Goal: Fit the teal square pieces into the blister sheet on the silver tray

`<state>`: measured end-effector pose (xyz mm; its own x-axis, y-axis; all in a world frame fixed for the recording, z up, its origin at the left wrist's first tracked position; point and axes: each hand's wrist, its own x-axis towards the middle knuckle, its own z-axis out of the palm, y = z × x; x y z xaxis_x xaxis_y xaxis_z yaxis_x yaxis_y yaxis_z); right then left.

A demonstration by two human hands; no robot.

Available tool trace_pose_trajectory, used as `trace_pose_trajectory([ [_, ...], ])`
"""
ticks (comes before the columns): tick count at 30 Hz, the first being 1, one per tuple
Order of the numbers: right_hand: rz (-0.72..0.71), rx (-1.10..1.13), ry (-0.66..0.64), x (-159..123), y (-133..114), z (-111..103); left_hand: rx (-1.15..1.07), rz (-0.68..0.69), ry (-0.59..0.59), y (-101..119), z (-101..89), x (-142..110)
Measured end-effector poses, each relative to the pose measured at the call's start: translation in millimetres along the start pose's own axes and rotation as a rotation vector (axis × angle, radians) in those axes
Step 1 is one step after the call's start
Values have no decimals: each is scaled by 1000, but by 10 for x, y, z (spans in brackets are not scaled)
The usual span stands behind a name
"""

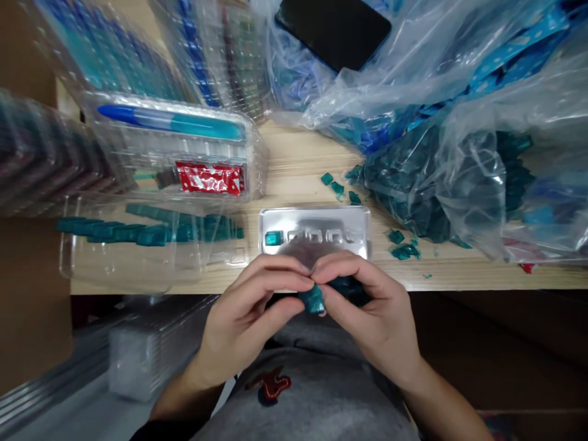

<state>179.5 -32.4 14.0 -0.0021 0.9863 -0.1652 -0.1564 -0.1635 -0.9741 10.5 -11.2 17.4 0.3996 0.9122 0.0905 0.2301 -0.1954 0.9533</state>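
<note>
My left hand point(250, 315) and my right hand point(372, 312) meet just in front of the table's edge, fingers pinched together on a small teal plastic piece point(313, 300). More teal pieces show inside my right palm. Right behind my hands lies a clear blister tray point(316, 222) with a row of small pockets; one teal piece point(274, 238) sits in its leftmost pocket, the others look bare.
A big clear bag of teal pieces point(441, 184) lies at the right, loose ones point(402, 245) spilled beside it. At the left are clear plastic shells point(138, 245) with teal pieces, a packed blister with a blue pen point(169, 120), and a black phone point(335, 27) at the back.
</note>
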Motion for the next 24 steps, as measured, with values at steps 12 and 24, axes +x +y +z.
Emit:
trace_pose_trajectory([
  [12, 161, -10, 192, -127, 108, -202, 617, 196, 134, -257, -23, 174],
  [24, 333, 458, -46, -43, 129, -212, 650, 84, 57, -341, -17, 262],
])
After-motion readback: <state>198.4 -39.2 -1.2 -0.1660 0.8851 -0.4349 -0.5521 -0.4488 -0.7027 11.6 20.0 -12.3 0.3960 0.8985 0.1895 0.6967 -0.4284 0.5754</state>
